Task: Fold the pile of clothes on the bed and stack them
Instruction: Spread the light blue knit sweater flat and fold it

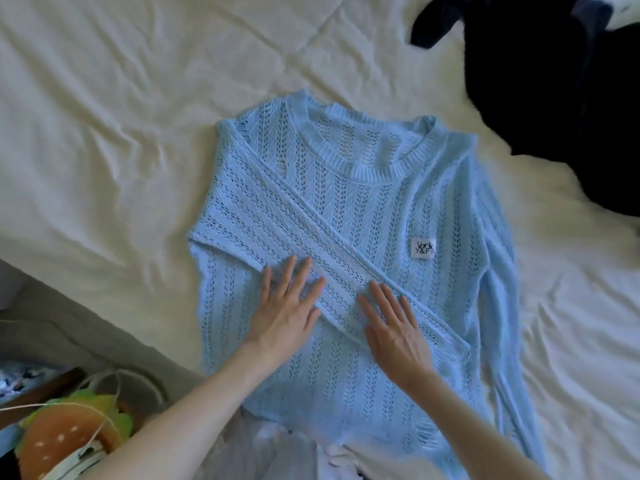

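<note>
While both hands press flat, fingers spread and gripping nothing, the light blue knit sweater (363, 244) lies face up at frame centre on the white bed (104, 133). Left hand (287, 306) and right hand (394, 327) rest on 1 sleeve (311, 244) folded diagonally across the chest, from 10 o'clock to 4 o'clock. Other sleeve (498, 289) lies straight at 3 o'clock, unfolded. Dark clothes pile (554, 98) waits at 1 o'clock, white garments (277, 448) at 6 o'clock. Judged early: no folded stack visible.
</note>
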Tool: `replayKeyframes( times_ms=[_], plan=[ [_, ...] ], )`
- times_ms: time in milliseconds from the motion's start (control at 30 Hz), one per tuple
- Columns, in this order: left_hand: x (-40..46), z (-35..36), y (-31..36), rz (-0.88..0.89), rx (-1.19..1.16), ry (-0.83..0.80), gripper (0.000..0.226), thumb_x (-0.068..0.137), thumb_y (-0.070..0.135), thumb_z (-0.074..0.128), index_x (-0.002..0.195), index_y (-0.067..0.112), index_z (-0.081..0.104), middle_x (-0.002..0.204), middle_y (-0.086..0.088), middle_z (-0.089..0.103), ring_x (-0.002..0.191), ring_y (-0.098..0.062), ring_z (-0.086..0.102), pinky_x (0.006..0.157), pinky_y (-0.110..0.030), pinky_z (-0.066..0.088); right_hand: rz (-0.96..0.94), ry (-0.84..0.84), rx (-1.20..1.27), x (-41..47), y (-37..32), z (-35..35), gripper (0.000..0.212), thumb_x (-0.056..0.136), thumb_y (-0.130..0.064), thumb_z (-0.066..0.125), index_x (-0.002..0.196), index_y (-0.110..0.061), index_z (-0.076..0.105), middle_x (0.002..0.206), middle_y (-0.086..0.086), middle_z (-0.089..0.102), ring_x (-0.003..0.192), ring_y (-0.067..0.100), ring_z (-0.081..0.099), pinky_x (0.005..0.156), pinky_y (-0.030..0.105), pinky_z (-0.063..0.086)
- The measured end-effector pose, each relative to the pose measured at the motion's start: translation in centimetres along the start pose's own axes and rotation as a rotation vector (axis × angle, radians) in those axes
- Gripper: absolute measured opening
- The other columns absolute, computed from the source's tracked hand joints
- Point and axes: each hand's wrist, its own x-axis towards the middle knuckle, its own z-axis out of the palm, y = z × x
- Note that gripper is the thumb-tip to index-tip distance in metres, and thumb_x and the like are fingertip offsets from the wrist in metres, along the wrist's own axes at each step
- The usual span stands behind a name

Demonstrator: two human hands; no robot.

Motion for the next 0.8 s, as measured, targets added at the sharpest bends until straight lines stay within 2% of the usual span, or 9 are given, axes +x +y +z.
replayKeyframes(
  times_ms=[67,200,333,433,533,600,667,733,800],
  plan=[
    [-0.1,1.3,1.4,-0.080,0.037,-0.087,0.056,0.100,0.041,0.023,0.150,0.028,0.003,0.149,-0.005,-0.029,0.135,-0.030,-0.030,0.111,-0.056,-0.015,0.046,-0.010,0.023,-2.8,2.1,0.1,0.053,0.067,-0.004,0.079,0.118,-0.005,0.064,0.133,0.020,0.053,0.119,0.040,0.052,0.092,0.059,0.045],
    [0.0,1.7,4.7,-0.174,0.009,-0.102,0.058,0.099,0.039,0.028,0.151,0.023,0.005,0.155,-0.009,-0.019,0.140,-0.030,-0.024,0.108,-0.054,-0.018,0.156,-0.013,0.052,-8.4,6.9,0.8,0.048,0.070,-0.002,0.076,0.116,-0.005,0.065,0.133,0.021,0.053,0.117,0.042,0.054,0.090,0.059,0.046],
    [0.4,2.6,8.7,-0.079,0.080,-0.157,0.059,0.099,0.042,0.026,0.150,0.028,-0.001,0.155,-0.007,-0.022,0.137,-0.029,-0.029,0.109,-0.056,-0.015,0.286,0.162,0.094,-12.0,11.0,0.8,0.033,0.086,-0.017,0.046,0.105,-0.004,0.069,0.116,0.020,0.063,0.102,0.039,0.063,0.083,0.048,0.050],
    [0.6,3.8,11.9,-0.023,0.066,-0.232,0.063,0.098,0.046,0.028,0.147,0.034,-0.010,0.152,-0.004,-0.029,0.130,-0.028,-0.038,0.109,-0.058,-0.014,0.602,0.315,0.188,-11.3,13.9,0.1,0.029,0.085,-0.012,0.055,0.110,0.000,0.064,0.112,0.021,0.062,0.100,0.042,0.060,0.084,0.047,0.047],
    [0.5,4.7,13.7,-0.036,0.055,-0.332,0.064,0.096,0.054,0.024,0.139,0.040,-0.022,0.146,-0.003,-0.037,0.132,-0.031,-0.037,0.109,-0.060,-0.016,0.929,0.179,0.460,-9.7,16.9,-0.4,0.040,0.089,-0.022,0.061,0.122,0.000,0.054,0.121,0.022,0.055,0.112,0.038,0.051,0.092,0.041,0.038],
    [1.1,4.5,14.0,-0.062,0.037,-0.371,0.064,0.095,0.055,0.025,0.142,0.042,-0.016,0.145,-0.001,-0.036,0.135,-0.031,-0.032,0.108,-0.059,-0.017,1.007,0.102,0.679,-8.9,18.4,-0.8,0.027,0.089,-0.027,0.060,0.098,-0.002,0.062,0.093,0.018,0.060,0.088,0.029,0.056,0.070,0.032,0.041],
    [1.7,3.9,13.8,-0.086,-0.011,-0.404,0.060,0.096,0.053,0.029,0.146,0.044,-0.005,0.150,0.002,-0.028,0.140,-0.028,-0.026,0.108,-0.056,-0.015,1.004,0.018,0.842,-8.8,19.1,-1.2,0.025,0.088,-0.025,0.060,0.072,-0.006,0.058,0.063,0.010,0.049,0.057,0.020,0.044,0.049,0.026,0.030],
    [2.1,3.2,13.5,-0.088,-0.052,-0.441,0.057,0.097,0.049,0.031,0.146,0.045,0.002,0.154,0.002,-0.022,0.142,-0.026,-0.021,0.110,-0.054,-0.013,0.995,-0.017,0.930,-9.1,19.2,-1.9,0.021,0.088,-0.022,0.060,0.075,-0.006,0.057,0.064,0.011,0.044,0.057,0.019,0.038,0.051,0.027,0.026],
    [2.3,2.7,13.1,-0.082,-0.088,-0.464,0.054,0.098,0.046,0.033,0.146,0.046,0.008,0.156,0.003,-0.017,0.143,-0.023,-0.018,0.111,-0.053,-0.010,0.990,0.117,0.916,-9.5,19.1,-3.2,0.017,0.087,-0.019,0.061,0.078,-0.005,0.058,0.065,0.009,0.048,0.065,0.021,0.043,0.055,0.030,0.028]
  ],
)
